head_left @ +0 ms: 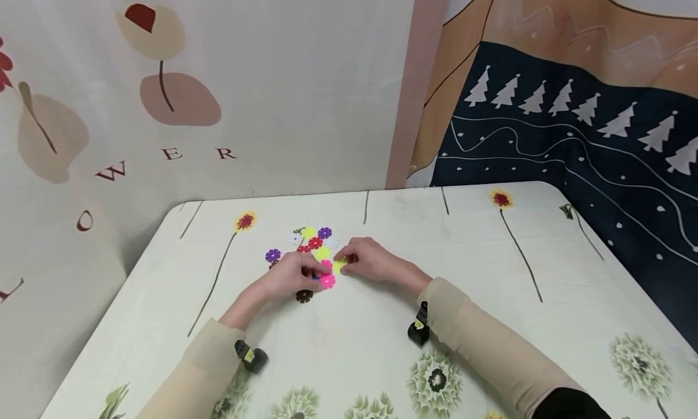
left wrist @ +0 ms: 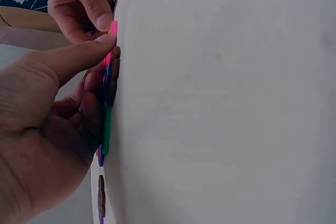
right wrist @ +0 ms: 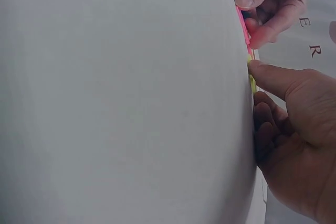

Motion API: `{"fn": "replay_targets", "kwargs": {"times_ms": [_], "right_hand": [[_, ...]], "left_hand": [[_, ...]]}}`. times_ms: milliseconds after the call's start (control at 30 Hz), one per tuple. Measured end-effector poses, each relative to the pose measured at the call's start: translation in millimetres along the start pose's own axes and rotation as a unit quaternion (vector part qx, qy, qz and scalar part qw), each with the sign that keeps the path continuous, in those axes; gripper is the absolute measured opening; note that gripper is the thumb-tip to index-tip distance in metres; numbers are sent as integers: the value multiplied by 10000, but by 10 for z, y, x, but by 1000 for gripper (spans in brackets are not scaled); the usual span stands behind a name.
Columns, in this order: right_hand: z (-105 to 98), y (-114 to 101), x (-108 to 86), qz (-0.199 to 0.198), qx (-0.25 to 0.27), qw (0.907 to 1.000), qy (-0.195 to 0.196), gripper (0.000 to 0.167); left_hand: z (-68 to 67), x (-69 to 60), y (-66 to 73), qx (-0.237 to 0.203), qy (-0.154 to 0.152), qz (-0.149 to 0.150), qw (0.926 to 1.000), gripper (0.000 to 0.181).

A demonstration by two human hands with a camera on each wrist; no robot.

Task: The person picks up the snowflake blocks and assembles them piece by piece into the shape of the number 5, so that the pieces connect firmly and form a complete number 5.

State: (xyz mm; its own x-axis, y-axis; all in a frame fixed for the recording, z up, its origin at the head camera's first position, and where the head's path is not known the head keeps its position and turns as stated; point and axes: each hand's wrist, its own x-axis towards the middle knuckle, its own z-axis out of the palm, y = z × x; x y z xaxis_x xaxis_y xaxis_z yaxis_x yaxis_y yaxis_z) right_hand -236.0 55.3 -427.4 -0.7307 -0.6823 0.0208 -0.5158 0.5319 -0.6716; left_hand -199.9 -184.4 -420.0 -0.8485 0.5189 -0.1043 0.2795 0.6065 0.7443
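At the middle of the table, my left hand (head_left: 294, 273) pinches a pink notched, flower-shaped disc (head_left: 327, 281) between thumb and fingers. Just right of it, my right hand (head_left: 369, 260) pinches a yellow disc (head_left: 339, 266) of the same kind, close beside the pink. From the right wrist, the thumb lies on the yellow disc (right wrist: 252, 77), whose edge meets the pink disc (right wrist: 244, 27). A brown disc (left wrist: 114, 77) and a green disc (left wrist: 107, 132) show beside the left fingers in the left wrist view. Part of the group is hidden behind the left hand.
Beyond the hands lie more discs: a purple disc (head_left: 325, 232), a red disc (head_left: 315, 243) and a yellow disc (head_left: 308, 232). Another purple disc (head_left: 272, 255) is left of them. The white flower-printed tablecloth (head_left: 349, 346) covers the table; printed curtains (head_left: 305, 104) hang behind.
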Motion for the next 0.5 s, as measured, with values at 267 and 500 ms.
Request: {"fn": "replay_targets", "kwargs": {"times_ms": [267,500], "right_hand": [[5,9,12,415,98,9989,195,22],[-25,16,-21,534,403,9963,531,16]], "left_hand": [[2,23,2,-34,-174,22,9998,25],[-8,29,14,63,16,-243,9997,24]]}}
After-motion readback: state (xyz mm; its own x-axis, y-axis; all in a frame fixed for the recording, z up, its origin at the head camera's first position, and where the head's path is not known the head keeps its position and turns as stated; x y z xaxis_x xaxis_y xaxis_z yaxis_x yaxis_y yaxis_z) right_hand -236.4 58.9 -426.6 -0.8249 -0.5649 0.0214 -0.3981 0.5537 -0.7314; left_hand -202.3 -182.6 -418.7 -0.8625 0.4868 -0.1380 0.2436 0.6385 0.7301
